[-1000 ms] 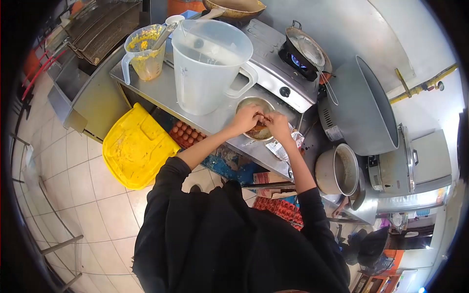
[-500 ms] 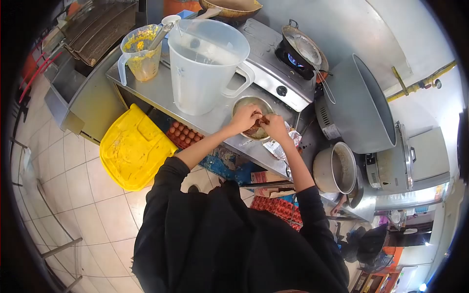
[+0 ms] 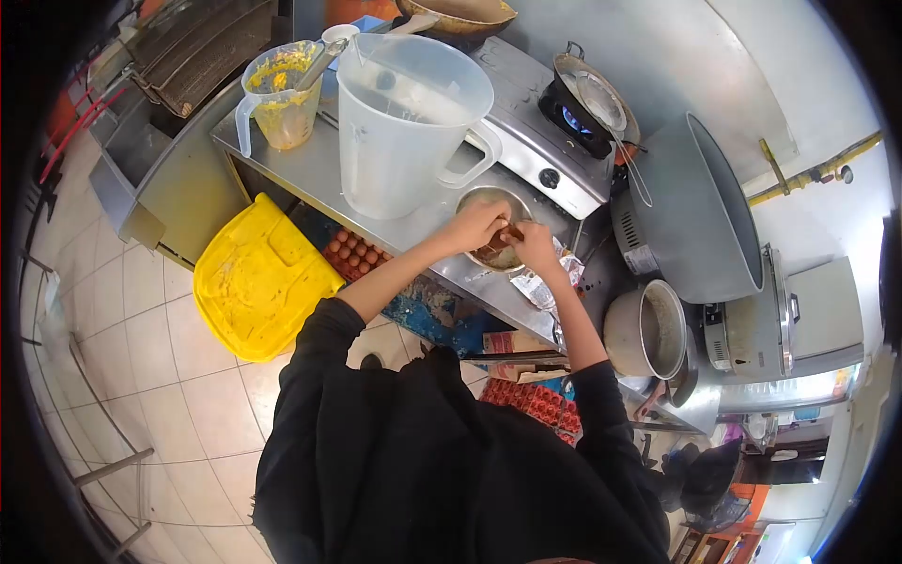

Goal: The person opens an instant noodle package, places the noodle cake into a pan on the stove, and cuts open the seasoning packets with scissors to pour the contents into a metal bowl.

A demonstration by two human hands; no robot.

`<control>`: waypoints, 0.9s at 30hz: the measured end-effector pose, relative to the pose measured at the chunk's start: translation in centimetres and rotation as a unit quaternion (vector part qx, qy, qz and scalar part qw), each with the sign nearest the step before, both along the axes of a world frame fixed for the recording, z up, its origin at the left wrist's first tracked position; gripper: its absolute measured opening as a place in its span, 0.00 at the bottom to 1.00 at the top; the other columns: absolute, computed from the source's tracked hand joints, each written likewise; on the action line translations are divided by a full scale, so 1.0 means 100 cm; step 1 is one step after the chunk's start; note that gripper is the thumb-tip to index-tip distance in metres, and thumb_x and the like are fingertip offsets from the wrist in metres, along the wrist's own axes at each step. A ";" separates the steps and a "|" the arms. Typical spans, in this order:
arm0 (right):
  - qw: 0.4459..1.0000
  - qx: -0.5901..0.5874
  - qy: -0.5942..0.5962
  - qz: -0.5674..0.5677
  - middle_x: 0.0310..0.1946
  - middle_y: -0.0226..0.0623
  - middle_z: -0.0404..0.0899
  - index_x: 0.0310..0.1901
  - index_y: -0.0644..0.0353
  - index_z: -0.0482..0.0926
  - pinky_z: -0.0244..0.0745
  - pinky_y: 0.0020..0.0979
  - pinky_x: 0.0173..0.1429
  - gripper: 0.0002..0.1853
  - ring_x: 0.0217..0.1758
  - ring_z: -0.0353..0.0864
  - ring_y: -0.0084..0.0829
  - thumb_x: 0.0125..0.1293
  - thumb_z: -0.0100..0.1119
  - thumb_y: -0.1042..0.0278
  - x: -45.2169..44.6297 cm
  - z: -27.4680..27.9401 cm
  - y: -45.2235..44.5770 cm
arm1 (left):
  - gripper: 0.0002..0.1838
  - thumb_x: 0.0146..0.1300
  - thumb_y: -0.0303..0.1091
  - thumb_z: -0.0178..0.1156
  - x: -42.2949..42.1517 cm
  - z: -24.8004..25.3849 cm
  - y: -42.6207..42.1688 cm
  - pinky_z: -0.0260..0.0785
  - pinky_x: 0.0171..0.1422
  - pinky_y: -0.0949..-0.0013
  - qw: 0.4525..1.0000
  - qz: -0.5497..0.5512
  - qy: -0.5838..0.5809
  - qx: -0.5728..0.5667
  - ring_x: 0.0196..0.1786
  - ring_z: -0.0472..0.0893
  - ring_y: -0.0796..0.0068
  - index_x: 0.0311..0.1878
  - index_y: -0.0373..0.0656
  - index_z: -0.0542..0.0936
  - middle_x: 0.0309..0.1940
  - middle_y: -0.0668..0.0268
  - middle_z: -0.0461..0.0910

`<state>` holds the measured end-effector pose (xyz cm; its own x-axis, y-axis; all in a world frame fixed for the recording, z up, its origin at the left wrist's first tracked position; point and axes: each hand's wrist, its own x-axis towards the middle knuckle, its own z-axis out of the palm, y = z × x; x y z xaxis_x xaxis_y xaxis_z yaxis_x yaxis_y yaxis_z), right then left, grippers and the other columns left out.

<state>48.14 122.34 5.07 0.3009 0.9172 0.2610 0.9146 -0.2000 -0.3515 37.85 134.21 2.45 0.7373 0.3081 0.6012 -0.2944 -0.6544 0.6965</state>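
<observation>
Both of my hands meet over a round metal bowl (image 3: 495, 191) on the steel counter. My left hand (image 3: 477, 227) pinches one side of a reddish-brown lump of food (image 3: 510, 234). At the other side, the fingers of my right hand (image 3: 536, 247) close on the same lump. More brown and pale stuff lies in the bowl, partly covered by my hands; its kind is unclear. Just beside my right wrist is a crumpled silvery packet (image 3: 539, 291). A large clear plastic jug (image 3: 399, 132) stands to the left of the bowl.
A smaller jug (image 3: 282, 117) smeared yellow stands at the left. Behind the bowl, a stove (image 3: 526, 103) has a lit burner under a pan (image 3: 620, 103) holding a strainer. A metal pot (image 3: 629, 331) sits at right. Below are egg trays (image 3: 352, 254) and a yellow bin lid (image 3: 263, 282).
My hands stay together over the bowl, and the lump shifts slightly between my fingers. The whole view has moved a little, so the counter items appear slightly lower and further right.
</observation>
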 end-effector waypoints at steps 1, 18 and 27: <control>1.000 0.000 0.001 0.001 0.19 0.48 0.70 0.23 0.67 0.73 0.64 0.35 0.28 0.10 0.24 0.71 0.46 0.45 0.58 0.68 0.001 0.003 0.000 | 0.08 0.48 0.28 0.52 0.000 -0.002 0.001 0.62 0.33 0.63 0.998 -0.009 -0.035 0.042 0.29 0.72 0.58 0.34 0.40 0.68 0.23 0.59 0.73; 0.995 0.023 0.083 -0.042 0.24 0.46 0.74 0.27 0.65 0.74 0.68 0.30 0.33 0.08 0.28 0.75 0.40 0.43 0.59 0.73 -0.005 0.005 0.006 | 0.14 0.39 0.23 0.58 0.004 -0.005 0.008 0.66 0.32 0.70 0.988 -0.055 0.087 -0.112 0.27 0.75 0.69 0.34 0.42 0.71 0.22 0.61 0.74; 0.995 0.034 0.069 -0.060 0.22 0.44 0.75 0.28 0.63 0.75 0.70 0.29 0.32 0.09 0.26 0.76 0.37 0.42 0.60 0.73 -0.005 -0.008 0.009 | 0.13 0.40 0.27 0.59 0.004 -0.012 0.007 0.66 0.34 0.67 0.994 -0.025 0.060 -0.090 0.29 0.76 0.63 0.34 0.42 0.74 0.24 0.58 0.76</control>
